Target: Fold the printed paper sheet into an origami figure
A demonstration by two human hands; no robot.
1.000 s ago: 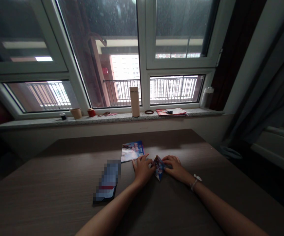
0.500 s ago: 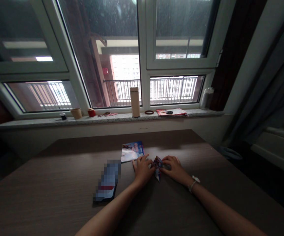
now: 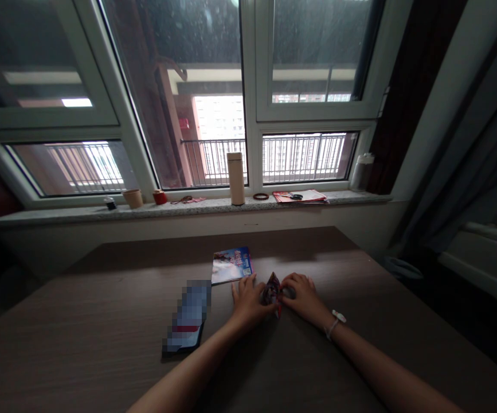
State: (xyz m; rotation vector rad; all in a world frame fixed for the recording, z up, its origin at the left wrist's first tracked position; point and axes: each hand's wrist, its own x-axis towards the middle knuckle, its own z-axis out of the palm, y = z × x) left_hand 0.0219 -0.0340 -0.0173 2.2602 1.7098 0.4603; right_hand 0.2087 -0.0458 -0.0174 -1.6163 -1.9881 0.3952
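Note:
A small folded piece of patterned paper (image 3: 272,288), dark with purple and red, stands between my two hands on the brown table, its pointed tip away from me. My left hand (image 3: 249,301) lies along its left side, with thumb and fingers closed on the paper's near left part. From the right, my right hand (image 3: 303,295) pinches the paper's edge between thumb and fingertips. A bracelet with a white piece (image 3: 336,322) is on the right wrist. Just beyond the left fingers lies a blue and white printed booklet (image 3: 231,264).
A phone (image 3: 188,321), blurred out, lies left of my left forearm. On the stone windowsill (image 3: 179,210) stand a beige bottle (image 3: 236,179), a paper cup (image 3: 133,198), a red spool (image 3: 160,197) and a clear bottle (image 3: 362,172). Scissors (image 3: 295,197) rest on red papers (image 3: 312,197).
The folded paper has turned and shifted slightly left, showing a different face. My left thumb has moved nearer to me along it. The right hand has moved only slightly.

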